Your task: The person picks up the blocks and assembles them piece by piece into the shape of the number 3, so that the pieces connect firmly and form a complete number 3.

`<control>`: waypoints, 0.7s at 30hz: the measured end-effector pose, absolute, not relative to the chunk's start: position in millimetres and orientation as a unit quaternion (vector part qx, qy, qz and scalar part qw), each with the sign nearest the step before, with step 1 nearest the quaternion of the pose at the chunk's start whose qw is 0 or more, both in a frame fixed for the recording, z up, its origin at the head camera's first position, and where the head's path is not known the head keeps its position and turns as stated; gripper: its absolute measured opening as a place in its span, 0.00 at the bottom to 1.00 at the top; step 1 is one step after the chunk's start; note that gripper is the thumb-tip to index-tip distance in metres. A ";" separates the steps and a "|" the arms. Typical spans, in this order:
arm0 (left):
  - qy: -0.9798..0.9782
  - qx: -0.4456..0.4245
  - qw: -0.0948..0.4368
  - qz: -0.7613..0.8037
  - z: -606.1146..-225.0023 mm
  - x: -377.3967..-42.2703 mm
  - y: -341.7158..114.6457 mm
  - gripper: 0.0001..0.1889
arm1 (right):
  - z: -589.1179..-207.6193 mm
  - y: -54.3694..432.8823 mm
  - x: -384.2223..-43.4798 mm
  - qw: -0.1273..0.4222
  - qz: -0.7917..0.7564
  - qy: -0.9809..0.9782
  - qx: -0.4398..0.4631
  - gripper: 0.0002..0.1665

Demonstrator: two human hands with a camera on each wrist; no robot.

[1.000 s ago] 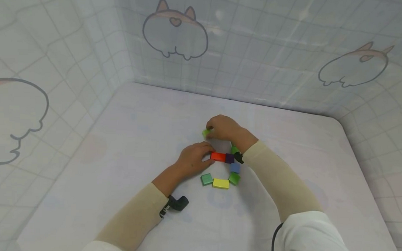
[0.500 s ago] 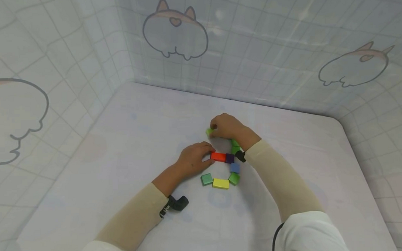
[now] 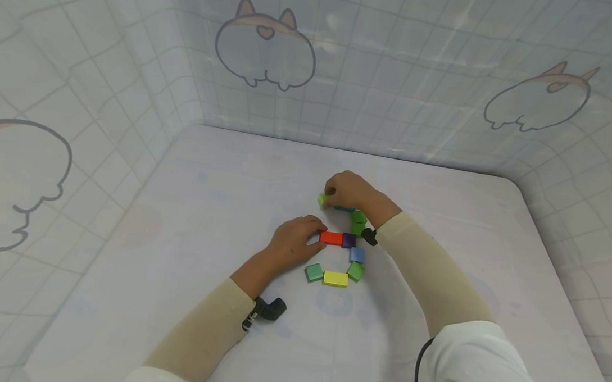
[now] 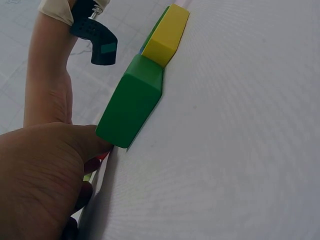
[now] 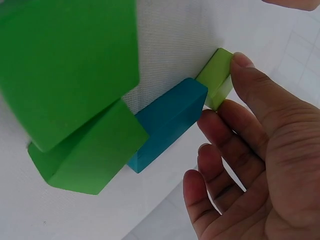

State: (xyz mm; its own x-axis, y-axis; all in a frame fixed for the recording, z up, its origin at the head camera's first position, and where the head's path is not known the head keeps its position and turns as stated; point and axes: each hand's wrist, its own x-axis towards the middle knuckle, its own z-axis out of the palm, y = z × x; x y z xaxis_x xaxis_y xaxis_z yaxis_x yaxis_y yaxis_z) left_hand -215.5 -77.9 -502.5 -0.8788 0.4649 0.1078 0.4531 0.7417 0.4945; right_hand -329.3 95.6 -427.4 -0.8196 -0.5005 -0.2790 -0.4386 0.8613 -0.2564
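Note:
In the head view my left hand [image 3: 296, 243] pinches the left end of a red block [image 3: 331, 238], thumb on one side and fingers on the other. A dark purple block [image 3: 349, 240] touches the red one's right end. My right hand [image 3: 350, 190] pinches a lime-green block [image 3: 323, 199] between thumb and fingers. In the right wrist view that lime-green block [image 5: 216, 77] sits against the end of a teal block [image 5: 170, 122]. Beside the teal one lie two green blocks [image 5: 95, 150], one of them very close to the camera.
Below the red block curve a blue block [image 3: 357, 255], a green block [image 3: 356, 271], a yellow block [image 3: 335, 279] and a sea-green block [image 3: 314, 272]. All lie on the white tabletop [image 3: 226, 216]. A tiled-pattern curtain [image 3: 383, 70] rises behind it.
My right hand has slid the lime-green block rightward, up to the teal block, which now shows beneath the hand. The left hand has stayed at the red block.

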 end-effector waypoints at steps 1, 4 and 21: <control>0.934 0.245 0.012 0.261 -502.3 -215.3 -77.8 0.20 | -427.5 96.0 -329.3 0.170 -0.089 0.950 -0.246 0.23; 0.934 0.244 0.015 0.259 -501.4 -215.0 -77.6 0.20 | -427.7 97.1 -328.7 0.172 -0.089 0.952 -0.239 0.23; 0.933 0.245 0.010 0.262 -501.5 -213.8 -77.4 0.20 | -430.3 99.6 -325.6 0.167 -0.101 0.956 -0.220 0.24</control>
